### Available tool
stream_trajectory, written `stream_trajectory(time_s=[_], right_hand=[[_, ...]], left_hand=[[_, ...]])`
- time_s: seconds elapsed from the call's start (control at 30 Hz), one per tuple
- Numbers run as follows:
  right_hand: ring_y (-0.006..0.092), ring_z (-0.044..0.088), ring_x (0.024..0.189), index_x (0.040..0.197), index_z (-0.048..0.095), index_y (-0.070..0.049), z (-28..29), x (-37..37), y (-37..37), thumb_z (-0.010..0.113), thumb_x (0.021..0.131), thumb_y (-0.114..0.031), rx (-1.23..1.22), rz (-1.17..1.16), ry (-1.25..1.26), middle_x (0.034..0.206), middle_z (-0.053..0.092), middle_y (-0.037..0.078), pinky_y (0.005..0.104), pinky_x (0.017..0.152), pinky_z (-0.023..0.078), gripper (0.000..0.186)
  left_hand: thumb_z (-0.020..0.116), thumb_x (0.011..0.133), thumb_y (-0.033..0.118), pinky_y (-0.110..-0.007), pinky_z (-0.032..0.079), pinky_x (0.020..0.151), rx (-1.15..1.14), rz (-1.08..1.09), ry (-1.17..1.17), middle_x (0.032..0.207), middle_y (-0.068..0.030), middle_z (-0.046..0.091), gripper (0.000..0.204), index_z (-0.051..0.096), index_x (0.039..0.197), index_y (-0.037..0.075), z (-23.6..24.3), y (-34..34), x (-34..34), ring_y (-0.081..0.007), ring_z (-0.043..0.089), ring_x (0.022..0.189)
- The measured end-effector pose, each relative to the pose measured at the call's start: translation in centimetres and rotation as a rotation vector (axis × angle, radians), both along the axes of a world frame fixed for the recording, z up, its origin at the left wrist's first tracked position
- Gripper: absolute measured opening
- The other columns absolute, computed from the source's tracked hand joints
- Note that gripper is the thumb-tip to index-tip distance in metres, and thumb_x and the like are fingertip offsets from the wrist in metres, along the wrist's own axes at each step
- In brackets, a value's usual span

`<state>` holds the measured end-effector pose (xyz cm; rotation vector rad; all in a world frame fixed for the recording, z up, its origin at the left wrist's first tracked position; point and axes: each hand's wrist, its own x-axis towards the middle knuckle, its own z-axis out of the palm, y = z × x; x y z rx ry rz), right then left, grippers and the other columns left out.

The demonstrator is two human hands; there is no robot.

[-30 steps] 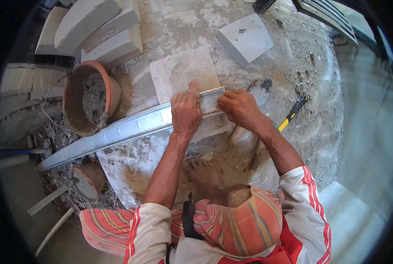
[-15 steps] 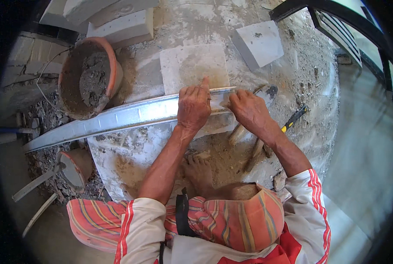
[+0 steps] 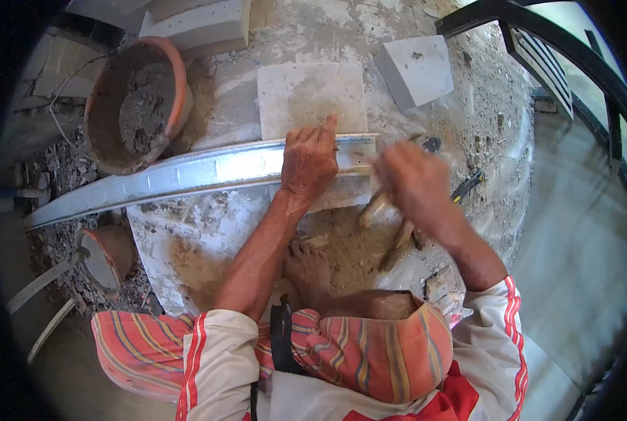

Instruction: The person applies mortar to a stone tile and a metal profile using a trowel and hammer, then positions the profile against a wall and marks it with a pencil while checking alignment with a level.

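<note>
A long, silvery metal channel (image 3: 208, 165) stretches from the far left to just past the middle. Below its left part is a small, orange-rimmed pot (image 3: 115, 254) with a pale stick-like handle; just above is a round, terracotta-coloured bucket (image 3: 185, 98) containing grey, lumpy material (image 3: 143, 112). Farther right, the channel crosses a pale, flat, square slab (image 3: 310, 84), where the left hand (image 3: 310, 161) grips it, one finger extended away from the body. The right hand (image 3: 415, 182) is blurred near the channel's right end; whether its fingers are closed or holding anything, I cannot tell. Beyond it sits a white, angular block (image 3: 422, 74), and rightward a tool with a yellow-and-black handle (image 3: 468, 187).
</note>
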<state>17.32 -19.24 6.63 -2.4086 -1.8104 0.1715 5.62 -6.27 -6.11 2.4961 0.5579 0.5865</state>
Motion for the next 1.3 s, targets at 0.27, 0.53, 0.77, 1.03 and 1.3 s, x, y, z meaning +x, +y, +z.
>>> stream_trajectory(time_s=[0.27, 0.53, 0.77, 1.03, 1.3], right_hand=[[0.0337, 0.059, 0.067, 0.079, 0.053, -0.006, -1.1, 1.0, -1.9, 0.063, 0.088, -0.021, 0.008, -0.177, 0.039, 0.074, 0.055, 0.012, 0.0433, 0.057, 0.046, 0.020], [0.0288, 0.063, 0.071, 0.084, 0.057, -0.007, -2.9, 0.9, -0.4, 0.065, 0.078, -0.012, -0.020, -0.079, -0.036, 0.077, 0.055, 0.010, 0.0404, 0.056, 0.050, 0.012], [0.0281, 0.063, 0.068, 0.083, 0.057, -0.007, -3.6, 1.4, 0.0, 0.065, 0.076, -0.009, 0.002, -0.045, -0.063, 0.077, 0.056, 0.010, 0.0395, 0.056, 0.050, 0.010], [0.0274, 0.064, 0.068, 0.086, 0.060, -0.007, -3.1, 1.2, 0.7, 0.063, 0.078, -0.011, -0.008, -0.039, -0.037, 0.075, 0.057, 0.010, 0.0391, 0.056, 0.051, 0.010], [0.0278, 0.065, 0.070, 0.082, 0.059, -0.007, -3.8, 0.6, 1.7, 0.061, 0.076, -0.010, -0.039, -0.007, -0.019, 0.076, 0.058, 0.010, 0.0396, 0.057, 0.052, 0.007]], left_hand=[[0.056, 0.085, -0.001, -0.042, 0.047, 0.084, -0.302, 0.092, -0.470, 0.099, -0.0165, 0.065, 0.036, 0.058, 0.122, 0.001, 1.3, 0.6, -0.7, -0.0318, 0.062, 0.090], [0.064, 0.080, 0.004, -0.038, 0.051, 0.067, -0.344, -0.006, -0.215, 0.082, -0.0113, 0.067, 0.018, 0.069, 0.097, 0.005, 3.1, -0.1, -2.5, -0.0273, 0.065, 0.077], [0.066, 0.082, 0.012, -0.038, 0.052, 0.064, -0.286, -0.119, -0.103, 0.082, -0.0128, 0.069, 0.020, 0.070, 0.101, 0.007, 2.4, -1.2, -0.1, -0.0290, 0.067, 0.072], [0.066, 0.079, 0.014, -0.042, 0.052, 0.062, -0.303, 0.033, 0.049, 0.079, -0.0145, 0.068, 0.024, 0.068, 0.102, 0.008, 2.2, -1.5, -0.1, -0.0308, 0.067, 0.070], [0.069, 0.080, 0.015, -0.040, 0.052, 0.068, -0.399, -0.024, 0.058, 0.091, -0.0153, 0.069, 0.026, 0.069, 0.104, 0.007, 1.4, -0.7, -0.5, -0.0320, 0.067, 0.078]])
